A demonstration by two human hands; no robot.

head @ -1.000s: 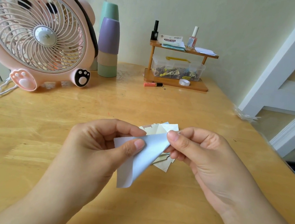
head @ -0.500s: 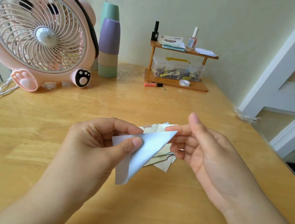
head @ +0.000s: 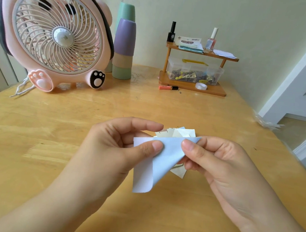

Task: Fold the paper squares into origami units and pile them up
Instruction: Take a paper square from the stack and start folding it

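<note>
The pale blue paper square (head: 163, 158) hangs between both hands above the wooden worktop (head: 73, 137), long axis slanting up-right; the left hand (head: 120, 150) pinches its left edge, the right hand (head: 216, 163) pinches its upper-right corner, equally near.

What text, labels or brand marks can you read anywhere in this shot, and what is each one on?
"STICKY NOTE": on the white packet lying on the top shelf of the wooden rack.
Smaller print and a logo on the same packet: too small to read.
Black bottle and pink nail polish bottle: any labels are unreadable.
Pink fan, blue paper held in both hands, folded pile: no words visible.
</note>
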